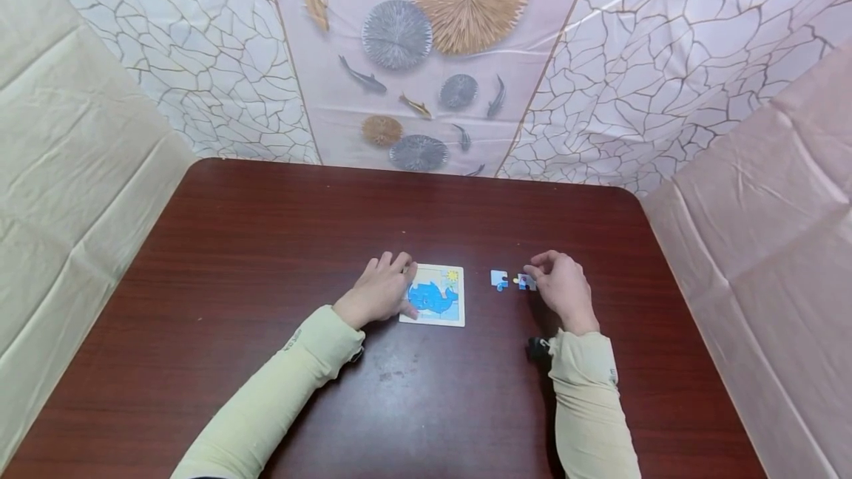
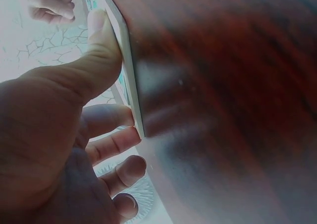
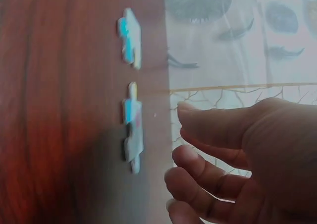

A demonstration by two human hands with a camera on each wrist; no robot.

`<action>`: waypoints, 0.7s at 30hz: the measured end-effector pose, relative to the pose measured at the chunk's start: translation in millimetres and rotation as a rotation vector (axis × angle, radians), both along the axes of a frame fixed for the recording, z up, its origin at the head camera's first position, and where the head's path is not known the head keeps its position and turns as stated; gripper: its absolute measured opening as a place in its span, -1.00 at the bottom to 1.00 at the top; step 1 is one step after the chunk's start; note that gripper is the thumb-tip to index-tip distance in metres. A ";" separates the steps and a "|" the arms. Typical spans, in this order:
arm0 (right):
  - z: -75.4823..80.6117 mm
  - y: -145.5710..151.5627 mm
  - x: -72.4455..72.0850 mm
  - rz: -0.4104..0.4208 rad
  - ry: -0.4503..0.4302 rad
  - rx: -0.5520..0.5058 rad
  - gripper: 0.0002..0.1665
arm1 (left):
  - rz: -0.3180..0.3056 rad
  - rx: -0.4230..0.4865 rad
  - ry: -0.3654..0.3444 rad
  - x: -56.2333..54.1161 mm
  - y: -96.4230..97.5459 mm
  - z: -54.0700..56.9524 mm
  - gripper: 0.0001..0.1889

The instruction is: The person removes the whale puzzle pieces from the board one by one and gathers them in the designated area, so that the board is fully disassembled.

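Observation:
A square puzzle board (image 1: 433, 322) with a pale frame and a picture of a blue whale and a yellow sun lies on the table. My left hand (image 1: 382, 290) rests on its left side, thumb (image 2: 101, 40) over the surface and two fingertips at the rim's corner. My right hand (image 1: 563, 288) hovers at two loose jigsaw pieces to the right, its fingers loosely bent and nothing between them. One blue and white piece (image 1: 498, 279) lies apart on the left. The other piece (image 3: 133, 130), with a yellow tab, is closest to the right fingertips, which partly cover it in the head view.
The dark red-brown table (image 1: 319, 205) stretches around the puzzle on all sides. Behind it hangs a patterned cloth (image 1: 426, 58) with fish and round shapes. Pale fabric walls (image 1: 80, 168) close in both sides. A small black object (image 1: 538, 348) sits by the right cuff.

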State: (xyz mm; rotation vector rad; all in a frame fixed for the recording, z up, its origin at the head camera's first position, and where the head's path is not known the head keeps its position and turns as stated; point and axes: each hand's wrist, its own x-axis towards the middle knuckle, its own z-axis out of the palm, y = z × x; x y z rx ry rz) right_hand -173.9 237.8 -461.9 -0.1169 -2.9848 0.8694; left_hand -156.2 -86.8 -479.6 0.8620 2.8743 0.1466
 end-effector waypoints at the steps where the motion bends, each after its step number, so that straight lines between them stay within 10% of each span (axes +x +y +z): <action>1: 1.4 -2.6 0.5 0.006 0.006 0.005 -0.74 | -0.002 0.005 0.001 -0.1 0.3 -0.2 -0.06; 21: -4.9 -106.4 -0.9 0.486 0.013 0.232 -0.56 | 0.011 -0.016 -0.021 0.5 -0.3 3.1 -0.06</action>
